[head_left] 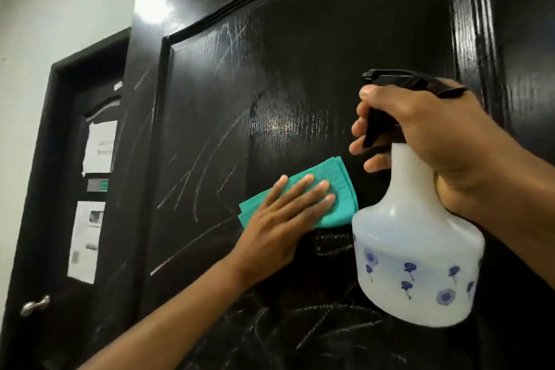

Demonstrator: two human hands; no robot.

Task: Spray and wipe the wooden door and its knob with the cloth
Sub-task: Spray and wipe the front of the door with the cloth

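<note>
Left hand [288, 213], fingers flat, presses green cloth [330, 189] against door [300, 54], frame centre. Right hand [426, 144] grips spray bottle [414, 264], fingers curled on trigger.

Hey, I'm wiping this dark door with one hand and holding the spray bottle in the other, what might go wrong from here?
1. The left hand presses the green cloth with flat fingers only, so it may slip off the door.
2. The spray bottle in the right hand hangs close over the cloth; a stray squeeze could wet your fingers.
3. Pale streaks may just smear.
</note>
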